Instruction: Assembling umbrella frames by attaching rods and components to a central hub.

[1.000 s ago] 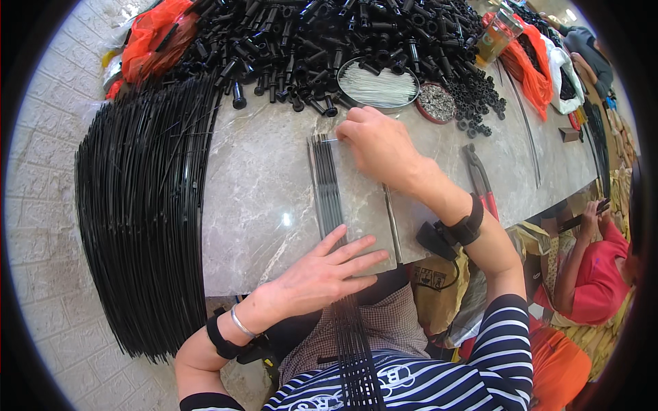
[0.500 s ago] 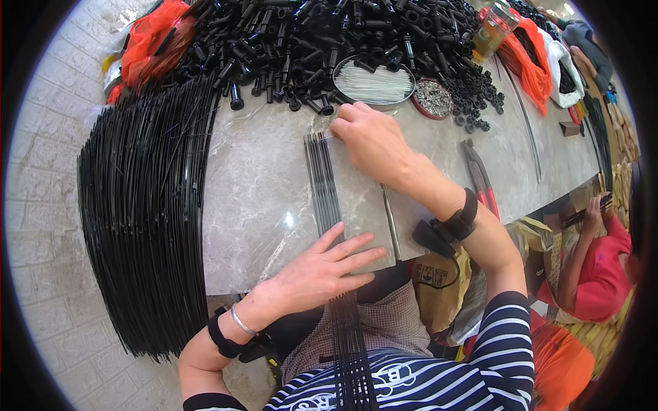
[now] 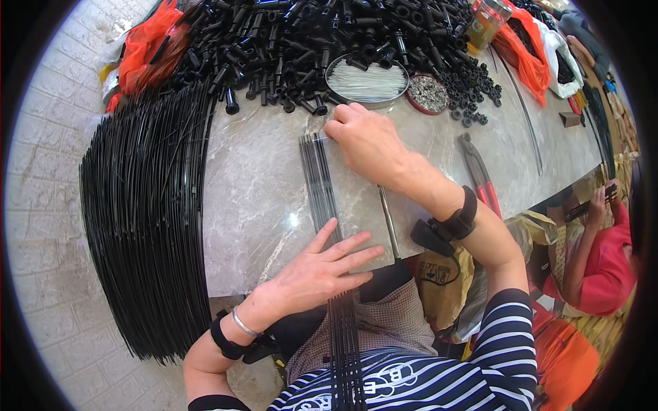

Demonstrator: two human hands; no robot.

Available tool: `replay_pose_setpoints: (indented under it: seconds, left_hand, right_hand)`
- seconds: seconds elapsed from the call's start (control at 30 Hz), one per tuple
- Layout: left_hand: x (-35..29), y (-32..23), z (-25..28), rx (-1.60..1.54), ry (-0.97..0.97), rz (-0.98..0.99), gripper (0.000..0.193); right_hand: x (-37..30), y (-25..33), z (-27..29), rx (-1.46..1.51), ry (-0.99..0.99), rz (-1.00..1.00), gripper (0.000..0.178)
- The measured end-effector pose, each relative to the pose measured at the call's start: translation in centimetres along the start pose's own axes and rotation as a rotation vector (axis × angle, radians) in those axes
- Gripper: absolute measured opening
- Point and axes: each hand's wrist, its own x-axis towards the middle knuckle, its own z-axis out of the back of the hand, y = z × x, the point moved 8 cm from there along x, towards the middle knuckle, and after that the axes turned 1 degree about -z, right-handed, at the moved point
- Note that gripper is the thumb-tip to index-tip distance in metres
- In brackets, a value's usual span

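A row of thin black rods (image 3: 317, 179) lies side by side on the stone table and runs back over the table's near edge onto my lap. My left hand (image 3: 319, 269) rests flat across the rods near that edge, fingers spread. At their far ends, my right hand (image 3: 367, 142) is closed in a pinch beside the rightmost tips; whatever is between its fingertips is hidden or too small to name. Just beyond it stands a round metal dish (image 3: 403, 96) of thin white sticks (image 3: 363, 82).
Black tubular parts (image 3: 274, 51) are heaped at the back. Many long black rods (image 3: 147, 226) lie on the left. Red-handled pliers (image 3: 480, 175), a red-rimmed dish (image 3: 428, 94), a jar (image 3: 488, 27) and plastic bags (image 3: 524, 51) sit to the right. Another person (image 3: 600, 267) sits at right.
The whole view has shifted slightly. My left hand stays flat on the rods, and my right hand keeps its pinch at their far ends.
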Motion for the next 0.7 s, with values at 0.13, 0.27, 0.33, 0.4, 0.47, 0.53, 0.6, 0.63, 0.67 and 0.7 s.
replay_pose_setpoints:
  seconds: [0.13, 0.27, 0.33, 0.4, 0.47, 0.53, 0.6, 0.63, 0.67, 0.7]
  left_hand:
    - [0.02, -0.02, 0.08, 0.003, -0.002, 0.001, 0.047]
    - [-0.04, 0.03, 0.03, -0.003, 0.0, 0.002, 0.047]
    - [-0.04, 0.06, -0.01, 0.004, -0.003, 0.002, 0.046]
    - [-0.04, 0.03, -0.03, 0.006, -0.004, 0.001, 0.046]
    - [-0.02, 0.0, -0.01, 0.009, -0.005, 0.0, 0.045]
    - [-0.03, -0.02, 0.07, 0.008, -0.011, 0.004, 0.044]
    - [0.02, 0.0, 0.07, 0.005, -0.006, 0.007, 0.044]
    - [0.05, 0.04, 0.08, 0.002, -0.004, 0.009, 0.044]
    - [0.09, 0.04, 0.06, 0.001, -0.001, 0.007, 0.044]
    - [0.12, 0.02, 0.07, 0.003, -0.001, 0.009, 0.044]
  right_hand:
    - [-0.02, 0.29, 0.1, 0.006, -0.008, 0.01, 0.007]
    - [-0.04, 0.0, -0.13, 0.018, -0.007, -0.004, 0.007]
    - [-0.06, -0.17, -0.09, 0.074, -0.03, -0.002, 0.007]
    - [-0.06, -0.32, -0.19, 0.071, -0.028, -0.007, 0.007]
    - [-0.1, -0.28, -0.18, 0.068, -0.026, -0.012, 0.007]
    - [0.0, 0.36, -0.24, 0.0, -0.014, 0.021, 0.007]
    - [0.03, 0.36, -0.28, -0.007, -0.017, 0.023, 0.007]
    - [0.02, 0.33, -0.27, -0.016, -0.019, 0.027, 0.007]
    - [0.0, 0.22, -0.21, -0.016, -0.02, 0.023, 0.007]
    - [-0.03, 0.24, -0.04, -0.019, -0.029, 0.031, 0.007]
